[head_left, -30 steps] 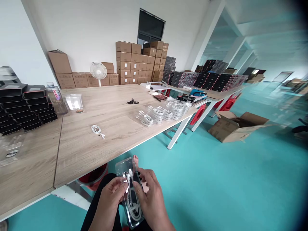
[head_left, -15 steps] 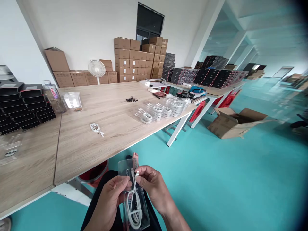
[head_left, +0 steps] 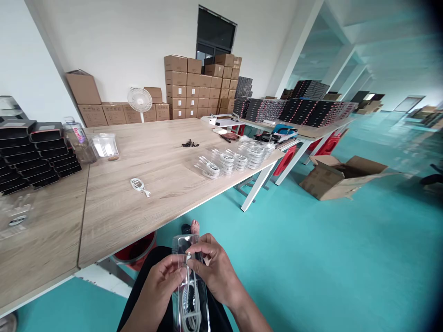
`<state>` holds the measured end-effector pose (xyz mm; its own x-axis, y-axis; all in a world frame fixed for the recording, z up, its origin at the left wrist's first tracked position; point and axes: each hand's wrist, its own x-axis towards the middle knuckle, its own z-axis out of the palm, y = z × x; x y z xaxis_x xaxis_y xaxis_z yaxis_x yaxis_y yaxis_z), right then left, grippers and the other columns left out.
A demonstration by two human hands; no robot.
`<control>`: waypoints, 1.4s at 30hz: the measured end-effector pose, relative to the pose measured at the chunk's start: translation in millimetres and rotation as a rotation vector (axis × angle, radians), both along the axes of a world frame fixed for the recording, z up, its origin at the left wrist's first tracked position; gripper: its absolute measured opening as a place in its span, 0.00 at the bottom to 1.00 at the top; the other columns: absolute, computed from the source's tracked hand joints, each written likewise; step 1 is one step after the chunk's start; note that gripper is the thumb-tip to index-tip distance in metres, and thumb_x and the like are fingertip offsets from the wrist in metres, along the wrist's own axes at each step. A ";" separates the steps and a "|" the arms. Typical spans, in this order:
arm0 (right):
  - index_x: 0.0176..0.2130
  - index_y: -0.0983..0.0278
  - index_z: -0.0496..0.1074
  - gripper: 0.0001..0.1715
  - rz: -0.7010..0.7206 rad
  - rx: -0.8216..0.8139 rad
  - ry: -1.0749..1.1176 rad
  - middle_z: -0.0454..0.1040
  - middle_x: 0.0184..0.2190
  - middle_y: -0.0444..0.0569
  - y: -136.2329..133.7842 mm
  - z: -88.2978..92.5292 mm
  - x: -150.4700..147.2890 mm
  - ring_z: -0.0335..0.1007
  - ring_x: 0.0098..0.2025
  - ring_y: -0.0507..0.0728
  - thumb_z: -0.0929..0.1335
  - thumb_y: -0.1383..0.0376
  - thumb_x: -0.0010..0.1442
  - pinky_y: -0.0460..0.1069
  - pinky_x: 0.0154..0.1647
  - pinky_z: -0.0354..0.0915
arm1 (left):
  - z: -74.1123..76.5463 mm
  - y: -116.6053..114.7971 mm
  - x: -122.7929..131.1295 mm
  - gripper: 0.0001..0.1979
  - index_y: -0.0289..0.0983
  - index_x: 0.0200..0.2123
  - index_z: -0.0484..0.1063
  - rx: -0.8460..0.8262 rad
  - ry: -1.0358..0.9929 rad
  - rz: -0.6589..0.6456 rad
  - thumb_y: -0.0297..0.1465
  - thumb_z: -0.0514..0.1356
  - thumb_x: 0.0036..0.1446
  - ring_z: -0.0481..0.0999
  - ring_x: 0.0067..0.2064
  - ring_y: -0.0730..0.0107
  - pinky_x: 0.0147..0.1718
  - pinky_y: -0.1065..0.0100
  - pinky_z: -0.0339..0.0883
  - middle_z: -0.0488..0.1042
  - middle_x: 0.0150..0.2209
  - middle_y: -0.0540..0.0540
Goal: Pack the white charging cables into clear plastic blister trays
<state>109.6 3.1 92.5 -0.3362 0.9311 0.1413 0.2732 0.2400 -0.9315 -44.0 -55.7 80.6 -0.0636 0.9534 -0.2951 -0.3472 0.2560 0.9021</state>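
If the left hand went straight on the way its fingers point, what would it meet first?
Beyond the white cable by its fingertips, the left hand would likely meet the right hand first; depth there is hard to judge.

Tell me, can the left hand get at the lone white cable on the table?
Probably yes: the lone white cable lies in the open, and only the edge of the table needs clearing. But the left hand looks busy with another cable in a clear tray.
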 end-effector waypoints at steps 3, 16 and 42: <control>0.43 0.54 0.81 0.11 -0.014 0.041 0.040 0.72 0.37 0.46 -1.7 -6.2 -2.0 0.71 0.39 0.56 0.73 0.60 0.58 0.53 0.43 0.68 | -1.1 -0.7 -0.8 0.20 0.39 0.40 0.81 0.021 -0.024 0.008 0.43 0.72 0.45 0.75 0.33 0.64 0.36 0.66 0.69 0.80 0.31 0.45; 0.54 0.62 0.75 0.19 -0.167 0.726 -0.580 0.76 0.34 0.51 -24.5 -20.9 -19.6 0.70 0.36 0.60 0.62 0.71 0.68 0.55 0.37 0.66 | -8.7 0.8 5.5 0.22 0.39 0.44 0.82 -0.006 -0.184 0.112 0.39 0.74 0.44 0.79 0.49 0.50 0.49 0.57 0.73 0.83 0.45 0.38; 0.53 0.63 0.74 0.24 -0.096 0.526 -0.449 0.76 0.35 0.52 -32.9 -27.2 -19.2 0.77 0.37 0.58 0.61 0.76 0.63 0.50 0.37 0.74 | -8.8 -1.3 14.7 0.20 0.41 0.38 0.84 -0.111 -0.273 0.171 0.38 0.76 0.38 0.82 0.45 0.50 0.47 0.57 0.75 0.84 0.41 0.40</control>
<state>90.4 -29.9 65.3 -0.3873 0.8056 0.4484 0.6470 0.5840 -0.4903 -29.3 -57.0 71.8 -0.1247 0.8969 -0.4244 -0.6185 0.2642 0.7401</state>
